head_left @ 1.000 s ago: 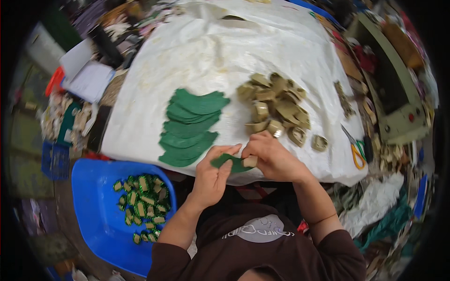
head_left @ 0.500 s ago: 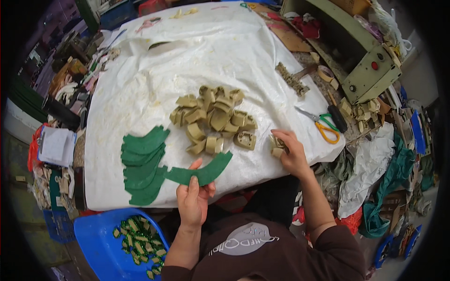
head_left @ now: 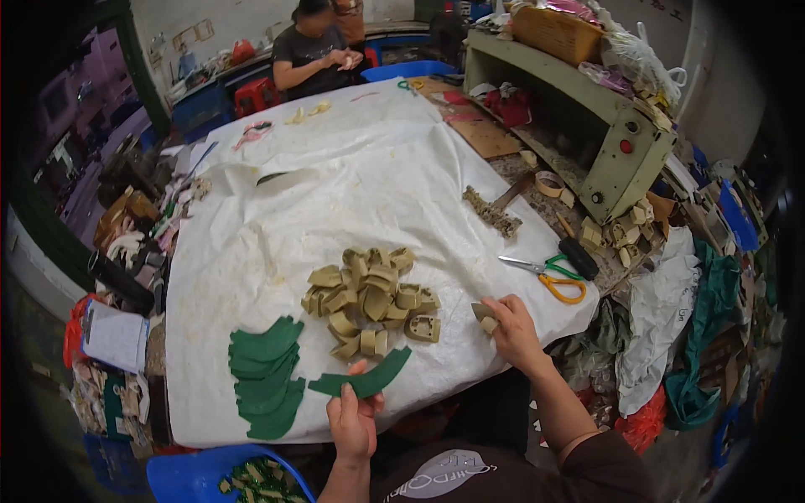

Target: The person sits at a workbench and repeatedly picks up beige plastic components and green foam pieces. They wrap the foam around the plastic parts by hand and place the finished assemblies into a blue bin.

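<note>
A curved green strip of cloth-like material is pinched between the thumb and fingers of my left hand, above the table's near edge. To its left lies an overlapping stack of matching green strips. My right hand grips a small tan heel-shaped block, partly hidden by the fingers. A pile of similar tan blocks sits between the hands, farther back; some show hollow undersides.
White sheeting covers the table. Scissors with green and orange handles lie right of my right hand. A blue tub holds tan-and-green pieces at lower left. A green metal machine stands at right; another person sits beyond the table.
My view has tilted up, bringing the seated person into sight. The green strip in my left hand now shows apart from the stack. My right hand still has the tan block.
</note>
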Tool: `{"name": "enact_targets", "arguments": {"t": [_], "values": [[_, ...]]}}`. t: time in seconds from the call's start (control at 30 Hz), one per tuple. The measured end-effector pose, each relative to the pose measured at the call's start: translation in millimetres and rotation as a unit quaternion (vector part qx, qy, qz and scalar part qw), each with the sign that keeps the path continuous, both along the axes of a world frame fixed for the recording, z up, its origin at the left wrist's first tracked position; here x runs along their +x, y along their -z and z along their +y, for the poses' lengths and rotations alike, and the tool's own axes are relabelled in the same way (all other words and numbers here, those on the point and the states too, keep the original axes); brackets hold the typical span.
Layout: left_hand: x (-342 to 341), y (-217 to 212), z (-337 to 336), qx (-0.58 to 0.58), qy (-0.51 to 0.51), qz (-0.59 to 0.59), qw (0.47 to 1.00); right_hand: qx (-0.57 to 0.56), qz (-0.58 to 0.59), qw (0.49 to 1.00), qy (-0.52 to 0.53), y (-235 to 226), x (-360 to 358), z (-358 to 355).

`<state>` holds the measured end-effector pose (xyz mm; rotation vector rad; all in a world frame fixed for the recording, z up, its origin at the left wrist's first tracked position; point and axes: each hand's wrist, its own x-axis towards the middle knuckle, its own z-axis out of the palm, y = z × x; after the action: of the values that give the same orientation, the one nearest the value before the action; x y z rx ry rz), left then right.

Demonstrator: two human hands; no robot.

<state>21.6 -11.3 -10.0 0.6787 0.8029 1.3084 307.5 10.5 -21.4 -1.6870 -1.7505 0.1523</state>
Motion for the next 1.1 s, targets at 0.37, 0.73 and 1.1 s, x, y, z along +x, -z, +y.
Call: {"name": "enact_targets", "arguments": {"t": [0.37, 0.73, 1.1], "values": [[3.0, -17.1, -10.6, 0.058, -0.043, -0.005, 0.997, 0.172, 0.269, 0.884, -0.341, -46.1, -121.7, -17.2], [1.6, -27.3, -21.2, 0.082, -0.001, 0.013, 0.997, 0.263, 0.226, 0.880, -0.325, -23.3, -142.7, -6.3], [3.9, -16.0, -25.6, 0.164, -0.023, 0.213, 0.963, 0.268, 0.109, 0.911, -0.293, -25.6, -138.6, -9.5]]}}
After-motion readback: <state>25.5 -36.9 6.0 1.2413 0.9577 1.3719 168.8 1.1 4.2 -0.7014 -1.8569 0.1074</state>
